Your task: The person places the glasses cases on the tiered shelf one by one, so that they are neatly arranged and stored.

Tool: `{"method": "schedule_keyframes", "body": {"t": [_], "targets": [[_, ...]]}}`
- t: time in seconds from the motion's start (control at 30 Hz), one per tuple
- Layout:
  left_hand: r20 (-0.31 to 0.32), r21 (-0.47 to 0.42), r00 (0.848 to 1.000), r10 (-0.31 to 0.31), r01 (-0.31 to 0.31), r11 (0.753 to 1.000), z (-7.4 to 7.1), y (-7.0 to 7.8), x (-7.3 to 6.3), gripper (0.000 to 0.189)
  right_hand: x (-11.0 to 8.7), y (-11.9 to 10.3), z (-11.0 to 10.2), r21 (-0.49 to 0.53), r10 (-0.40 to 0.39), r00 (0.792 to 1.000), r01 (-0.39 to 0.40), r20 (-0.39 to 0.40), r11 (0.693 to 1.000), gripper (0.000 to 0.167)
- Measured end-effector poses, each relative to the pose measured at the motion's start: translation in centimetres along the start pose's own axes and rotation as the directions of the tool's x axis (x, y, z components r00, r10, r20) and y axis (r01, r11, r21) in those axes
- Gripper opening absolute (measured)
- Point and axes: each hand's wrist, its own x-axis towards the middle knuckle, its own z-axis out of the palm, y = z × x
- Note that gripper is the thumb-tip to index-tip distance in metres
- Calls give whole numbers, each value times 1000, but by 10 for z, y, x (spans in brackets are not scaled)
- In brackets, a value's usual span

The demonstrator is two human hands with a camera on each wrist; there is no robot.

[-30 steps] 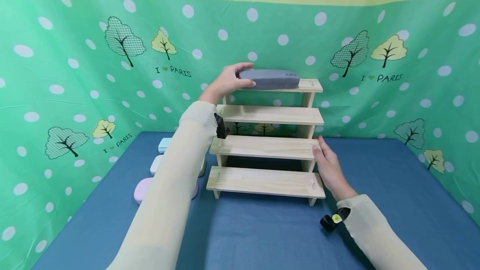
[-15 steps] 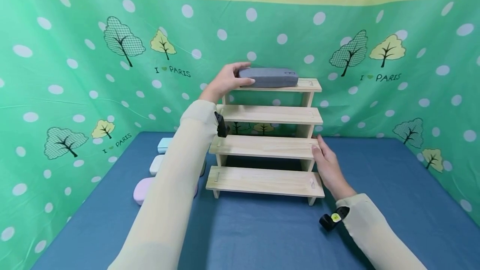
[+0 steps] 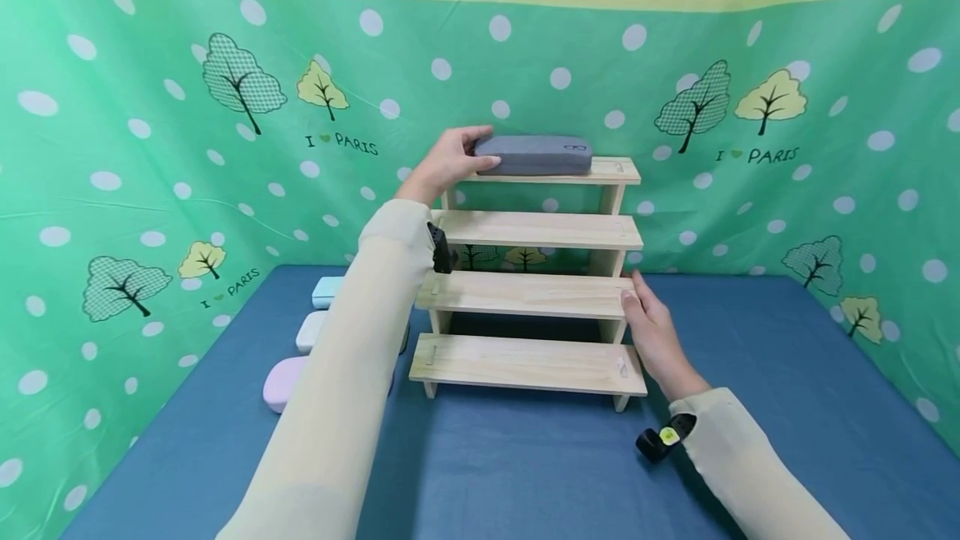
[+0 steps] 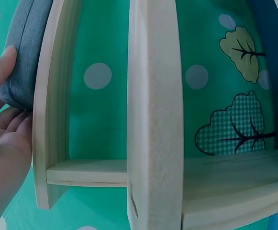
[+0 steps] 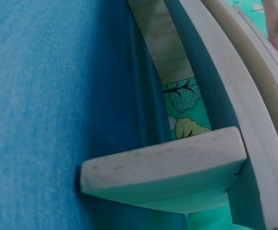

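A grey-blue glasses case (image 3: pixel 542 155) with a small spectacles mark lies lengthwise on the top shelf of a four-step wooden stand (image 3: pixel 532 293). My left hand (image 3: pixel 448 162) grips the left end of the case, thumb in front. In the left wrist view, the thumb presses the case's (image 4: pixel 29 57) fabric side, and other fingers reach under its end. My right hand (image 3: pixel 657 338) holds the right end of the second shelf from the bottom, thumb on the board. The right wrist view shows the stand's side panel (image 5: pixel 162 165) but not the right hand itself.
Left of the stand, partly hidden by my left sleeve, are a light-blue case (image 3: pixel 326 292), a white case (image 3: pixel 310 332) and a lilac case (image 3: pixel 283 382). A blue cloth (image 3: pixel 525 473) covers the table. A green patterned curtain (image 3: pixel 360 73) hangs close behind.
The glasses case has shifted slightly back on the top shelf, with my left hand still on its end. My right hand keeps its place on the stand.
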Motion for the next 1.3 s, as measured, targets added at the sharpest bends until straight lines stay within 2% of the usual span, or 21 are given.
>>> {"method": "schedule_keyframes", "body": {"t": [0.03,0.2,0.27,0.4,0.53,0.73,0.83,1.07,1.3], "targets": [[1,-12,1000,-6,6,1000,0,4,-2,64,0,0,0,1,0,1000,0,-1,1000,63],[-18,-69,1000,13,-14,998,-2,3,-5,65,-1,0,1,-3,-6,1000,5,-4,1000,63],[-27,-73,999,30,-32,997,-3,0,-4,67,-2,0,0,-11,-7,1000,7,-4,1000,63],[-25,-74,998,50,-52,996,-10,0,-12,68,-2,0,-1,-20,-3,1000,3,-7,1000,63],[-11,-116,997,82,-83,990,-18,1,-27,69,-3,-1,-1,-20,-1,1000,1,-6,1000,62],[-14,-138,992,122,-122,983,-33,5,-60,67,-3,-4,-1,-47,0,1000,0,5,999,63],[-34,-145,992,121,-124,982,-40,-4,-71,65,-4,-5,-1,-67,5,1000,-4,10,998,64],[-32,-99,995,99,-102,990,-51,-40,-88,69,-4,-6,-1,-90,3,1000,-2,10,996,64],[15,-84,988,151,-149,985,-48,-53,-122,66,-3,-6,-2,-103,11,1000,-9,14,995,64]]}}
